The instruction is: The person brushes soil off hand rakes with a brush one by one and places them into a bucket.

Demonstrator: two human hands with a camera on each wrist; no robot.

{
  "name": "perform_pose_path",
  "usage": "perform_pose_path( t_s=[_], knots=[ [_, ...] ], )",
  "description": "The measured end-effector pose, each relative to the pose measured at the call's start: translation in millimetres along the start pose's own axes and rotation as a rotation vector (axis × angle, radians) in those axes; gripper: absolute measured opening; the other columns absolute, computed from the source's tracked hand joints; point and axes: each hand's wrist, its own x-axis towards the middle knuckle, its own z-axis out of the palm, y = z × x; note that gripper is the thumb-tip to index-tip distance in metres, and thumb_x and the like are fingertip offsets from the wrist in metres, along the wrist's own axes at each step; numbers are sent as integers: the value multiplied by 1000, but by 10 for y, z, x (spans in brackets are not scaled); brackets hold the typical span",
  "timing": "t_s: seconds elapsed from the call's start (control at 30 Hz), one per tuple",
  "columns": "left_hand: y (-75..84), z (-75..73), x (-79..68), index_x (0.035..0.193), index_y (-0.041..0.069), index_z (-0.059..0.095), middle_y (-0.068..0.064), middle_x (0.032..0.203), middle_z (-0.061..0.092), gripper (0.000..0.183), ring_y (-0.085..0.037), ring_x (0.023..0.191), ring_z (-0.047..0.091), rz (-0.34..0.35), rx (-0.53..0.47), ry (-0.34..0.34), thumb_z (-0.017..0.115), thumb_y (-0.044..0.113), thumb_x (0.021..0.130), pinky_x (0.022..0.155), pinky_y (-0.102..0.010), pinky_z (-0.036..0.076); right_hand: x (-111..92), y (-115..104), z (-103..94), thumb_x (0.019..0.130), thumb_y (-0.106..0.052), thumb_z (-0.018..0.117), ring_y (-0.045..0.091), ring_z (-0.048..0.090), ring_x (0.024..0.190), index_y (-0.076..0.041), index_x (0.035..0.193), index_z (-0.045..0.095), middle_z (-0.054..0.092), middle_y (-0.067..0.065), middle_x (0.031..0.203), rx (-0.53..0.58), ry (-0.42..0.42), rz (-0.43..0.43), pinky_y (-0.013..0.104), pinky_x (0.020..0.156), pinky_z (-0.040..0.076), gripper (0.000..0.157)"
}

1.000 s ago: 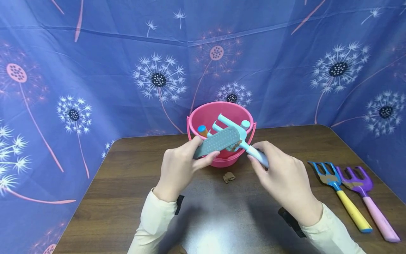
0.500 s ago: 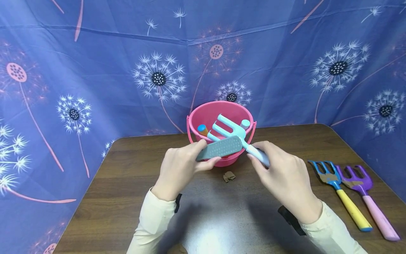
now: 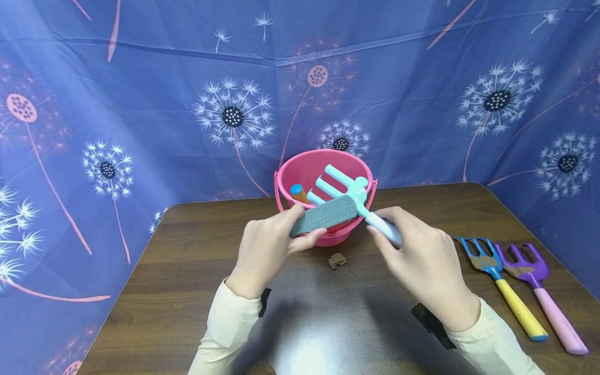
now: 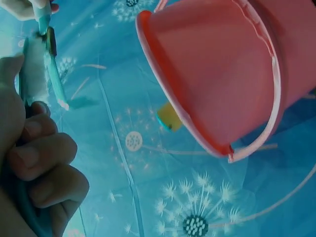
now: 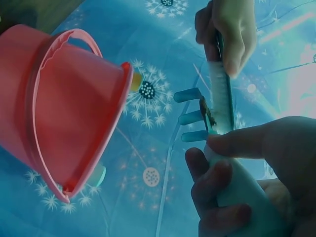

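Note:
My left hand (image 3: 267,245) grips a brush (image 3: 325,216) with a grey-green dotted back and white bristles (image 4: 37,74). In my right hand (image 3: 419,255) is the pale blue handle of a light blue toy hand rake (image 3: 356,195), its tines pointing up and left. The brush overlaps the lower part of the rake head in the head view. From the right wrist, the bristles lie against the rake head, where brown dirt (image 5: 207,111) clings. Both tools are held up in front of a pink bucket (image 3: 295,169).
Handle ends, one blue and orange (image 3: 298,192) and one light blue (image 3: 361,182), stick up from the bucket. A brown lump (image 3: 337,260) lies before it on the wooden table (image 3: 187,276). At right lie a blue rake with yellow handle (image 3: 517,307) and a purple rake with pink handle (image 3: 558,317).
The brush has shifted slightly right and down over the rake head, covering the brown patch seen earlier. The rake has tilted, its tines now a little higher and further right.

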Motion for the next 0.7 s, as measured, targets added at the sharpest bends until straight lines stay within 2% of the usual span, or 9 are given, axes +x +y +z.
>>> perform_pose_path(
  t_s=[0.13, 0.37, 0.57, 0.7],
  knots=[
    [-44, -22, -6, 91, 16, 62, 8, 60, 56, 37, -6, 45, 40, 9, 14, 9, 79, 48, 83, 42, -24, 31, 15, 16, -19, 84, -14, 81, 9, 39, 53, -9, 107, 68, 57, 0, 70, 6, -3, 27, 27, 48, 31, 27],
    [-22, -20, 15, 95, 13, 63, 6, 56, 48, 41, -7, 45, 40, -29, 6, 72, 80, 48, 82, 41, -25, 32, 8, 4, -7, 85, -16, 80, 9, 37, 52, -11, 108, 68, 56, -1, 70, 8, -16, 34, 27, 47, 30, 27],
    [18, 2, 11, 96, 16, 66, 8, 62, 62, 38, -6, 48, 49, -29, 0, 16, 80, 48, 83, 43, -25, 38, 4, -4, -15, 84, -14, 80, 10, 41, 54, -9, 106, 68, 58, 0, 71, 31, 5, 29, 28, 49, 33, 25],
    [11, -14, 10, 92, 16, 65, 8, 61, 60, 37, -5, 48, 49, -28, -16, 14, 81, 47, 82, 44, -24, 37, 6, 19, -26, 85, -12, 80, 11, 43, 57, -7, 105, 67, 60, 1, 73, 48, 21, 44, 28, 51, 35, 24]
  ],
)
